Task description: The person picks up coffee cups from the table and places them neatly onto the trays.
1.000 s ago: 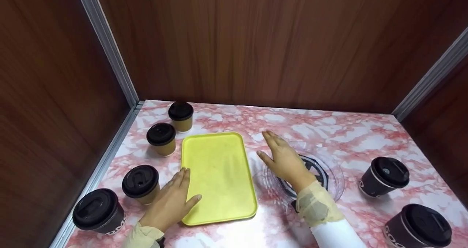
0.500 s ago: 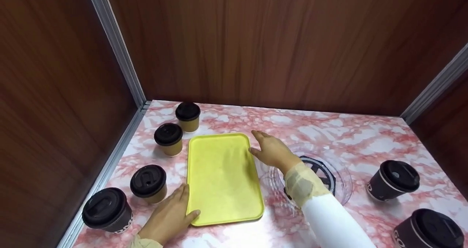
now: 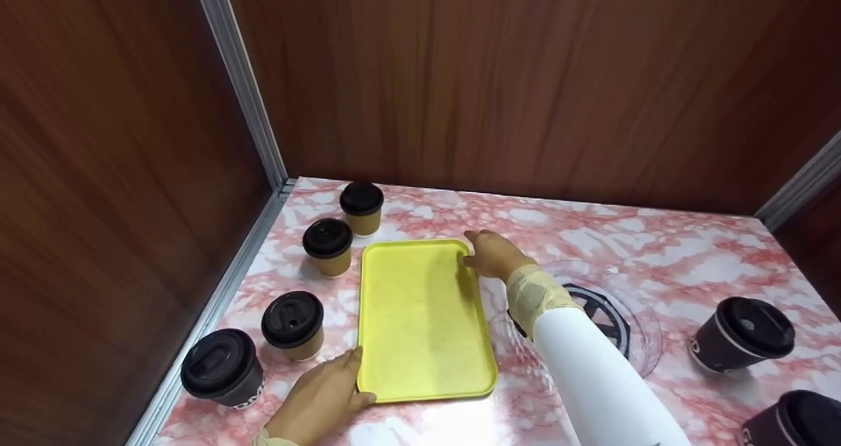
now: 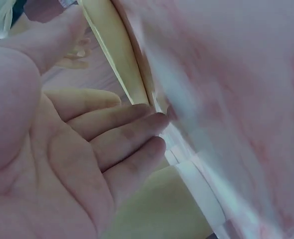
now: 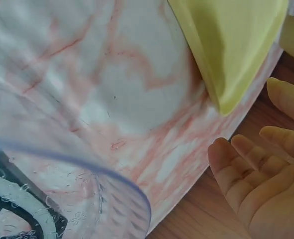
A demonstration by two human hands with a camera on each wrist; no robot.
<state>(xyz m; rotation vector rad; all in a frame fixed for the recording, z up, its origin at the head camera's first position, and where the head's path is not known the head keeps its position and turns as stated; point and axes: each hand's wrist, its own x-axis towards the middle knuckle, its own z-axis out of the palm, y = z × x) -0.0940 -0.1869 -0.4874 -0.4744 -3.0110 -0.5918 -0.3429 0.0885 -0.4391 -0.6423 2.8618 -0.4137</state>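
Note:
A yellow rectangular tray (image 3: 424,321) lies flat on the table, its long sides running away from me. At its near left corner is my left hand (image 3: 322,393), fingers along the left side and thumb at the near edge. In the left wrist view the fingers are loosely extended, with fingertips right at the tray's rim (image 4: 122,55). My right hand (image 3: 496,255) reaches to the far right corner, fingertips by the rim. The right wrist view shows this hand (image 5: 271,184) with relaxed, spread fingers just off the tray corner (image 5: 226,94).
Left of the tray stand lidded paper coffee cups: brown ones (image 3: 328,245), (image 3: 361,208), (image 3: 294,324) and a larger dark one (image 3: 223,367). A clear round dish (image 3: 647,341) sits under the right forearm. Two dark cups (image 3: 742,334), (image 3: 798,420) stand far right. Wooden panels (image 3: 493,91) surround the table.
My right hand has moved left and forward from above the clear dish to the tray's far right corner. The left hand has drawn back to the near left corner. The head view has shifted left.

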